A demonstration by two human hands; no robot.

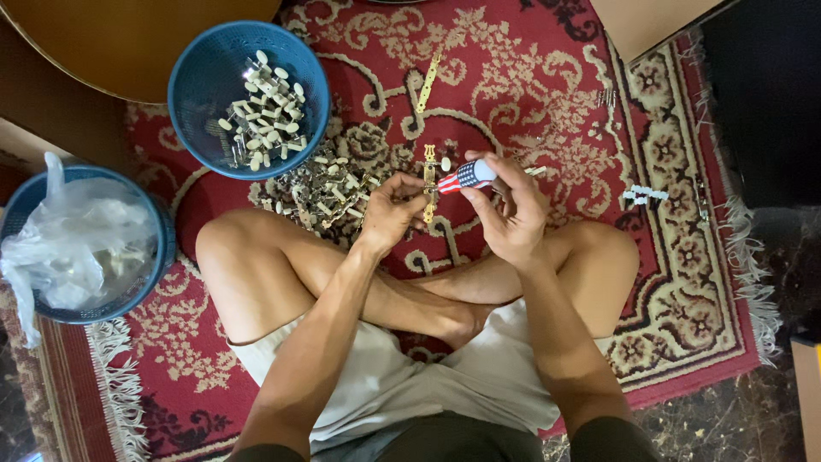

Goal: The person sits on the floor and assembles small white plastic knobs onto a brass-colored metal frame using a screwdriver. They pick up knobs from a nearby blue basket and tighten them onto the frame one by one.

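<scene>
At frame centre, the left hand [389, 210] pinches a brass tuner plate [428, 190] upright while the right hand [511, 214] is clamped around a striped screwdriver [466, 176]. The tip could slip off the small plate, I'd guess, since only fingertips steady it.

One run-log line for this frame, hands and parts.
left hand: grips brass tuner strip | right hand: holds striped-handled screwdriver against strip | nearby: blue basket of white-knobbed pegs, red patterned rug

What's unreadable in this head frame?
- Screwdriver tip: hidden by the right hand and brass plate.
- Contents of the left basket: covered by a plastic bag.
- Loose parts on the rug: too small to distinguish.
- Wooden object, top left: cut off by the frame edge.
</scene>
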